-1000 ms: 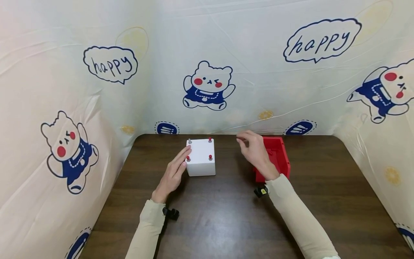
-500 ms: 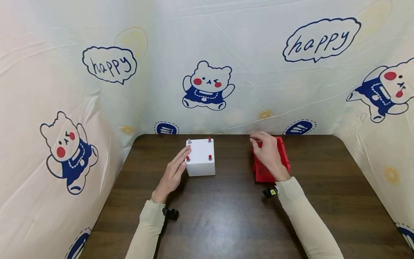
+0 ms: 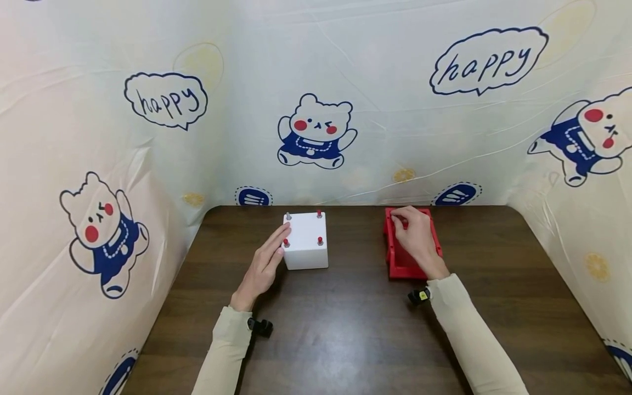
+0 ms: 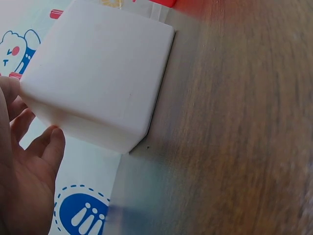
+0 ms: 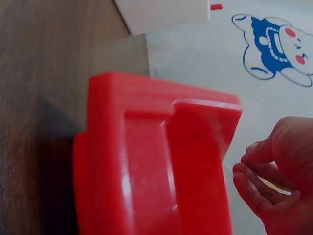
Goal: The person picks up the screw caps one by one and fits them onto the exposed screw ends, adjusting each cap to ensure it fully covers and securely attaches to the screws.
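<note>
A white box (image 3: 305, 230) stands on the table, with small metal toggle switches at the corners of its top. Three switches carry red caps; the far-left switch (image 3: 288, 216) shows bare metal. My left hand (image 3: 260, 269) rests straight fingers on the box's left side and top edge. In the left wrist view the thumb (image 4: 55, 147) lies near the box's lower edge. My right hand (image 3: 416, 236) is over the red bin (image 3: 405, 270), fingers loosely bent, thumb close to the fingertips. Nothing shows between them in the right wrist view. The hand hides part of the bin's inside.
The dark wooden table (image 3: 336, 329) reaches back to a printed cloth (image 3: 390, 137), which also hangs along both sides. A black wrist camera (image 3: 260, 327) sits on the left wrist, and another camera (image 3: 418, 296) on the right.
My right hand has moved right, from the gap between box and bin to over the bin, and lowered toward it. The left hand and the white box have stayed put.
</note>
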`<state>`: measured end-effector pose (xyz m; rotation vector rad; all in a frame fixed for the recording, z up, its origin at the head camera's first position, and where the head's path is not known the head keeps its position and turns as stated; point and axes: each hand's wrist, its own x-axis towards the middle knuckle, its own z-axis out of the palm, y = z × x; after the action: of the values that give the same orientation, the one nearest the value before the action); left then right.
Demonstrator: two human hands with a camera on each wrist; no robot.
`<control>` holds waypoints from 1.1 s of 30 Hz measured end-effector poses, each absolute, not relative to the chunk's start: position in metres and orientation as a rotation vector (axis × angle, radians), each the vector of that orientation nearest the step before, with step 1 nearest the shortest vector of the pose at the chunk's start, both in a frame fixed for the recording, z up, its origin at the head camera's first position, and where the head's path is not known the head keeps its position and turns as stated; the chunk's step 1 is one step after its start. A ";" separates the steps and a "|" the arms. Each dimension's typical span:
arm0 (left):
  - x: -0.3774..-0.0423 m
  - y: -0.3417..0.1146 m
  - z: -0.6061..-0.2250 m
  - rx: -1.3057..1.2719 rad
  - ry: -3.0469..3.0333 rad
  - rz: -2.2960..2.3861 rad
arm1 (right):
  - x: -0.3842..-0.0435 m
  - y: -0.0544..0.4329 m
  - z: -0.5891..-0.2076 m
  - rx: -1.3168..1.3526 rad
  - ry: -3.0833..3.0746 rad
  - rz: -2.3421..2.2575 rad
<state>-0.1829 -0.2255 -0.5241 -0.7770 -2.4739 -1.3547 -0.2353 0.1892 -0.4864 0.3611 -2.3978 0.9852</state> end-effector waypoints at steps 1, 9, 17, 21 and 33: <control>-0.183 -0.225 -0.524 -0.776 -2.475 -1.356 | -0.235 0.190 -0.488 0.350 -2.406 0.986; -0.182 -0.225 -0.523 -0.771 -2.470 -1.370 | -0.237 0.195 -0.498 0.323 -2.499 1.010; -0.182 -0.226 -0.524 -0.777 -2.466 -1.357 | -0.240 0.197 -0.508 0.307 -2.647 1.004; -0.182 -0.226 -0.525 -0.769 -2.471 -1.365 | -0.243 0.198 -0.514 0.286 -2.754 0.984; -0.182 -0.226 -0.525 -0.770 -2.474 -1.354 | -0.247 0.199 -0.522 0.323 -2.929 0.859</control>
<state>-0.1824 -0.2257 -0.5252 -0.7698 -2.4743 -1.3538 -0.2468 0.1985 -0.5219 0.3226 -2.9291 0.8593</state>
